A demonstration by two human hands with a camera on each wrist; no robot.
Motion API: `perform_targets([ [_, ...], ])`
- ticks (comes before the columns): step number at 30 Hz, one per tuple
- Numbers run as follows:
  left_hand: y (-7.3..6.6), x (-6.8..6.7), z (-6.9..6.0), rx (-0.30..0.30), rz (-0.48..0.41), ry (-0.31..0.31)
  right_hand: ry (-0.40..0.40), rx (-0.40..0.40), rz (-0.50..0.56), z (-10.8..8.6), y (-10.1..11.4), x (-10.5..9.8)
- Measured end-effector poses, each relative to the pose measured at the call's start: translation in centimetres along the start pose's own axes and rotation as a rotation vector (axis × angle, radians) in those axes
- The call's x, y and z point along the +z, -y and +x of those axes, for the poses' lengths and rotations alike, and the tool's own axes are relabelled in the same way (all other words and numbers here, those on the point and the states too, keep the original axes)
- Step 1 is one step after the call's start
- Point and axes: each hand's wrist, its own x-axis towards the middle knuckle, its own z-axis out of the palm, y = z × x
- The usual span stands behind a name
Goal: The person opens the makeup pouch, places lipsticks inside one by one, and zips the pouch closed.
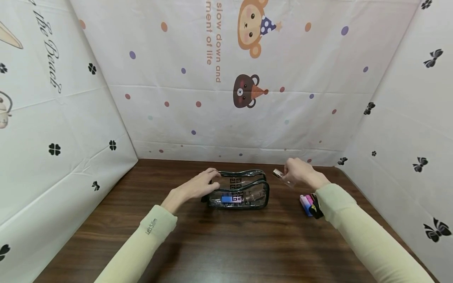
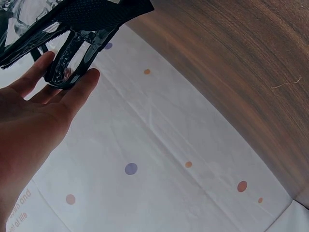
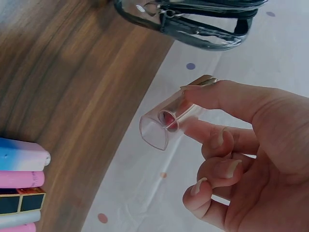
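A clear cosmetic pouch (image 1: pixel 240 189) with black trim stands upright on the table, its top apparently unzipped. Inside lie a blue-and-white item (image 1: pixel 230 199) and a brownish clear one (image 1: pixel 257 195). My left hand (image 1: pixel 196 186) holds the pouch's left end, thumb on the near side and fingers at the top edge. To the right of the pouch, my right hand (image 1: pixel 301 171) is raised above the table. Between thumb and index finger it pinches a clear lipstick tube (image 3: pixel 164 121) with a gold end, reddish inside; the other fingers curl loosely.
Right of the pouch, under the right wrist, lies a row of small cosmetics: a blue-to-white tube (image 3: pixel 21 153), a pink tube (image 3: pixel 21 179), a black-and-gold case (image 3: pixel 21 203) and others. White printed sheets (image 1: pixel 226 133) wall the brown wooden table (image 1: pixel 226 243) at the back and both sides.
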Motion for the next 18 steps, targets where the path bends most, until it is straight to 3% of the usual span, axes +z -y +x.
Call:
perform_targets([
  [6, 0.0, 0.1, 0.0, 0.011, 0.0, -0.009, -0.048, -0.041, -0.031, 0.1, 1.0, -0.5],
  [18, -0.2, 0.0, -0.1, 0.003, 0.0, -0.01, -0.044, -0.07, -0.065, 0.6, 3.3, -1.7],
])
